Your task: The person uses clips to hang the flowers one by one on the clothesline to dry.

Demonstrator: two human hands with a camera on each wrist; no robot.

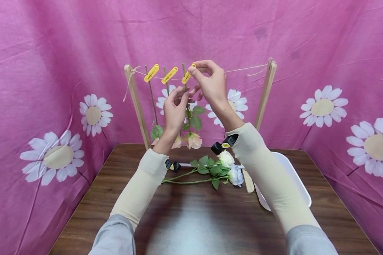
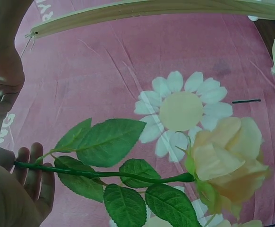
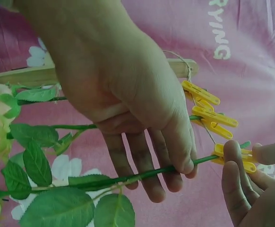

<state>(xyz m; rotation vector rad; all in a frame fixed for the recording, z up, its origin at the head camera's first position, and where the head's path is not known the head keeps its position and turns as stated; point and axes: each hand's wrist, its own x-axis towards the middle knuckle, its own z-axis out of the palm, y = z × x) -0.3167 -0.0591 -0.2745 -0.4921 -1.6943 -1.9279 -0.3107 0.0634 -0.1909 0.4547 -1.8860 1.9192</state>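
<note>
My left hand [image 1: 175, 109] pinches the green stem of a peach rose [image 2: 229, 165], which hangs bloom down with its leaves below my fingers. Above it, my right hand [image 1: 213, 83] pinches a yellow clothespin [image 1: 187, 75] between thumb and fingers. That clothespin sits at the string, over the upper end of the stem. To its left, two more yellow clothespins [image 1: 170, 75] hold two other stems on the string, their peach blooms hanging low behind my left hand and wrist. In the right wrist view, the held stem [image 3: 203, 160] runs from my left fingertips up to the clothespin.
The string [image 1: 247, 68] is tied between two wooden posts [image 1: 265, 95]. On the table [image 1: 191, 219] lie a white rose [image 1: 226, 158] and a pale blue rose [image 1: 236, 175] with leafy stems. A white tray [image 1: 301, 184] stands at the right, partly behind my right forearm.
</note>
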